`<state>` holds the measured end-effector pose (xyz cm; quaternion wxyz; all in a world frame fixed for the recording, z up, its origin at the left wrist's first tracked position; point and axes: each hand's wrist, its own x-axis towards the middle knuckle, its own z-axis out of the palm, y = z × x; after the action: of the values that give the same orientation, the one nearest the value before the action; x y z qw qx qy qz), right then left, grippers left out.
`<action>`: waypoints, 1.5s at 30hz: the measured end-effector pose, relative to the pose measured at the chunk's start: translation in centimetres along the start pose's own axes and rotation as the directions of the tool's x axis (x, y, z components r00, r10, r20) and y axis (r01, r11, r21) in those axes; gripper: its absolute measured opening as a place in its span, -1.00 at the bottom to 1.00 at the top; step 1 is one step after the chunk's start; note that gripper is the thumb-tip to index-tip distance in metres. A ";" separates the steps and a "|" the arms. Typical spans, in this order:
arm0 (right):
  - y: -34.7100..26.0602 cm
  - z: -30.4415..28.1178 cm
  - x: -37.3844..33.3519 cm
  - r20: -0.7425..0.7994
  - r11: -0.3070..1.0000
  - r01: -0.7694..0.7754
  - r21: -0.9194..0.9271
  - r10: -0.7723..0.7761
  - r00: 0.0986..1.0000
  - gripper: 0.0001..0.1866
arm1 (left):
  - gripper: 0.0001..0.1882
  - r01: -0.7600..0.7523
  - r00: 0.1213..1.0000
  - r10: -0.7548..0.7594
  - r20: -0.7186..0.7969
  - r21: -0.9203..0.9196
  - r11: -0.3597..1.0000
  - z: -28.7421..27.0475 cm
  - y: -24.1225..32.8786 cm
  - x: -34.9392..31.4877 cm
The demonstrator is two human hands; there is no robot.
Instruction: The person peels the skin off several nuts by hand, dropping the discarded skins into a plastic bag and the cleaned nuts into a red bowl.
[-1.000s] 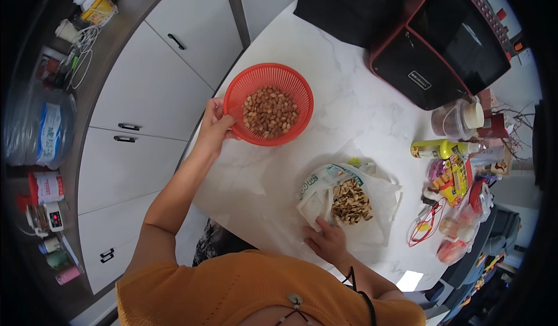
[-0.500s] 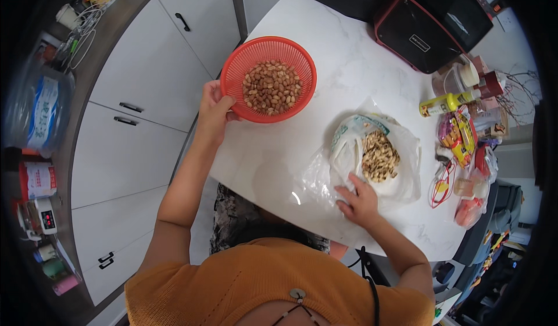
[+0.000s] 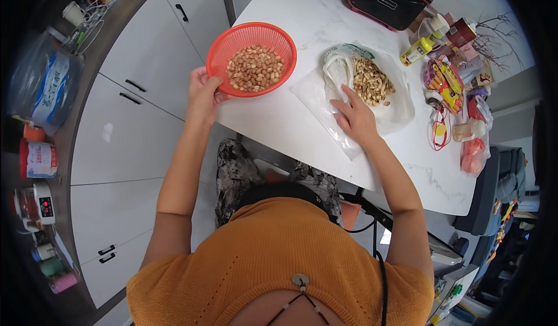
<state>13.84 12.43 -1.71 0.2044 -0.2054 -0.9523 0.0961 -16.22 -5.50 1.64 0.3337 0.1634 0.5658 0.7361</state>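
Note:
A red plastic basket (image 3: 214, 52) with slotted walls stands at the left edge of the white table. Brown, oval nuts (image 3: 256, 69), which look like shelled peanuts, cover its bottom. My left hand (image 3: 203, 92) grips the basket's near-left rim, the thumb on top and the fingers around the outside. To the right lies a white plastic bag (image 3: 402, 102), its mouth spread wide. Broken pale-and-dark shell pieces (image 3: 372, 83) are heaped inside. My right hand (image 3: 357, 119) rests with fingers stretched on the bag's near-left folded side, beside the heap, holding nothing.
A black appliance with red edges (image 3: 383, 3) stands at the table's back. Along the right side are a yellow bottle (image 3: 417, 51), snack packets (image 3: 444, 82), a red cord (image 3: 440, 131) and a jar (image 3: 465, 131). White cabinets (image 3: 128, 134) line the left.
My view has shifted, so the table sits higher in the picture. The fingers of my right hand have moved farther up along the bag's folded side. My left hand keeps its grip on the basket.

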 end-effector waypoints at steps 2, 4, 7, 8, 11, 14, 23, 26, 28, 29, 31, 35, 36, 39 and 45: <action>0.1 0.2 0.3 -0.020 1.000 0.006 -0.008 -0.006 1.000 -0.67 | -0.67 -0.011 1.000 0.010 -0.021 -0.012 1.000 -0.2 -0.2 -0.4; 0.1 0.4 0.4 -0.049 0.999 0.019 -0.027 -0.020 0.999 -0.68 | -0.66 -0.027 0.999 0.027 -0.037 -0.021 0.999 -0.8 -0.4 -0.7; -0.3 0.9 0.4 -0.107 0.996 -0.030 -0.086 0.021 0.994 -0.70 | -0.66 -0.036 0.998 0.034 -0.056 -0.025 0.999 -0.9 -0.2 -1.1; -0.4 1.1 0.5 -0.130 0.993 -0.063 -0.101 0.049 0.990 -0.71 | -0.65 -0.036 0.997 0.034 -0.063 -0.025 0.999 -0.8 -0.2 -1.2; -0.3 1.5 0.9 -0.183 0.983 -0.129 -0.127 0.105 0.977 -0.71 | -0.69 -0.043 0.997 0.042 -0.059 -0.013 0.999 -0.3 -0.2 -1.8; -0.2 1.2 0.9 -0.175 0.981 -0.134 -0.144 0.108 0.979 -0.65 | -0.66 -0.002 1.000 0.002 -0.015 -0.006 1.000 -0.6 -0.8 -2.1; -4.0 -3.0 -8.2 -0.234 0.988 -0.117 -0.101 0.091 0.968 -0.65 | -0.66 0.050 0.998 -0.050 0.036 0.014 0.999 -2.8 -2.6 -3.9; -5.2 -3.2 -11.3 -0.242 0.989 -0.125 -0.075 0.104 0.965 -0.72 | -0.66 0.052 0.997 -0.052 0.055 0.018 0.999 -2.9 -3.1 -3.8; -5.9 -3.4 -12.7 -0.178 0.985 -0.164 -0.060 0.152 0.972 -0.74 | -0.67 0.037 0.998 -0.037 0.047 0.002 0.999 -2.3 -2.9 -4.1; -6.2 -3.5 -13.1 -0.144 0.982 -0.182 -0.052 0.173 0.974 -0.75 | -0.68 0.029 0.999 -0.029 0.040 -0.007 1.000 -2.1 -2.9 -4.3; -6.2 -3.4 -13.4 -0.180 0.983 -0.177 -0.052 0.165 0.970 -0.81 | -0.66 0.029 0.998 -0.029 0.060 -0.001 1.000 -2.1 -2.8 -4.0; -5.9 -2.9 -13.5 -0.139 0.978 -0.207 -0.019 0.202 0.969 -0.85 | -0.65 0.029 0.998 -0.029 0.048 -0.010 1.000 -2.4 -2.9 -3.9; -5.9 -2.7 -13.1 -0.139 0.979 -0.206 -0.009 0.202 0.969 -0.86 | -0.65 0.024 0.999 -0.023 0.042 -0.008 1.000 -2.5 -2.8 -3.7; -6.7 -1.6 -11.6 -0.161 0.994 -0.101 -0.041 0.093 0.982 -0.87 | -0.64 0.012 1.000 -0.012 0.014 -0.007 1.000 -3.2 -2.7 -3.3; -8.3 1.3 -6.1 -0.100 0.990 0.121 -0.078 -0.128 0.987 -0.80 | -0.68 -0.022 0.999 0.020 -0.042 -0.046 0.999 -3.3 -0.9 -2.7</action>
<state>15.40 2.25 -2.84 0.2521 -0.1575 -0.9540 0.0383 -16.00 -9.58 0.12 0.3177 0.1460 0.5537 0.7558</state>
